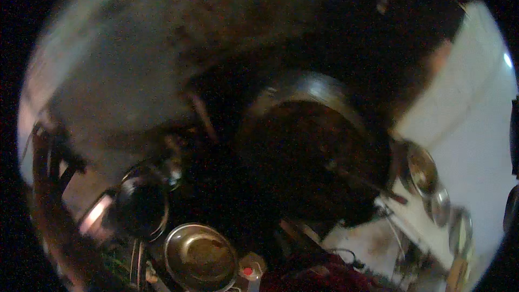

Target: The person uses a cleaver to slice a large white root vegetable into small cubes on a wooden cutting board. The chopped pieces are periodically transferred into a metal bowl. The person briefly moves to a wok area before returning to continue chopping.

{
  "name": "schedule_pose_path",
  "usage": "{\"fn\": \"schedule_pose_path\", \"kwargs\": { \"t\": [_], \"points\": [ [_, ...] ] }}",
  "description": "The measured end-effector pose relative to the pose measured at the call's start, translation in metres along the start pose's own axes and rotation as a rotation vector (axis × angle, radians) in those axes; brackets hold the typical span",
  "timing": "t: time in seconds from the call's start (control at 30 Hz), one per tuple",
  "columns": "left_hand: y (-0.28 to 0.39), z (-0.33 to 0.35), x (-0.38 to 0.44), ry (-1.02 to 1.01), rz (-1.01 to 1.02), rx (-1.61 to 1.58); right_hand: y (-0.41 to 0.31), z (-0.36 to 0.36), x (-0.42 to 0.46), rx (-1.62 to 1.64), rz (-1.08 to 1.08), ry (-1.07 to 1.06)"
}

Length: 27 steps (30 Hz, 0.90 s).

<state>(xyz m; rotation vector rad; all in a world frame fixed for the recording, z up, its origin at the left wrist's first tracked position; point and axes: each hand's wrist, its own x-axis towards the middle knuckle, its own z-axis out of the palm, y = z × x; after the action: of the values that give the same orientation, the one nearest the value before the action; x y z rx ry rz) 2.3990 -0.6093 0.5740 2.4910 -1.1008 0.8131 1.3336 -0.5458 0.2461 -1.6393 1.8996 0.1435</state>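
Neither my left hand nor my right hand can be made out in this dark, blurred head view. Before me stands a large round dark vessel [312, 158] with a shiny metal rim along its far side. A thin stick-like thing with a reddish end [395, 198] lies across its right edge. Nearer, at the lower left, a round metal bowl [200, 257] stands beside a dark pan [142, 207] with a bright rim. Dark red cloth [320, 275] shows at the bottom edge.
Several metal bowls or ladles, one of them shiny [422, 168], line the pale wall [474, 129] on the right. A clear container with a red spot [248, 271] stands beside the metal bowl. A dark curved post or rail [52, 211] runs down the left.
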Motion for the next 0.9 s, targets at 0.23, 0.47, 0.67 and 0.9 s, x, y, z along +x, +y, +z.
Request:
{"fn": "schedule_pose_path", "kwargs": {
  "t": [0.23,0.47,0.67,0.9],
  "points": [
    [0.107,0.011,-0.035,0.161,0.112,-0.109,0.097,0.085,-0.074,0.124,0.247,-0.290],
    [0.284,-0.061,-0.341,0.155,0.309,-0.827,0.182,0.145,-0.131,0.295,0.321,-0.292],
    [0.444,-0.079,-0.674,-0.957,0.224,-1.009,0.312,0.153,-0.212,0.442,0.403,-0.189],
    [0.559,-0.139,-0.947,-1.978,0.157,-0.632,0.427,0.108,-0.345,0.927,0.619,0.437]
  ]
}}
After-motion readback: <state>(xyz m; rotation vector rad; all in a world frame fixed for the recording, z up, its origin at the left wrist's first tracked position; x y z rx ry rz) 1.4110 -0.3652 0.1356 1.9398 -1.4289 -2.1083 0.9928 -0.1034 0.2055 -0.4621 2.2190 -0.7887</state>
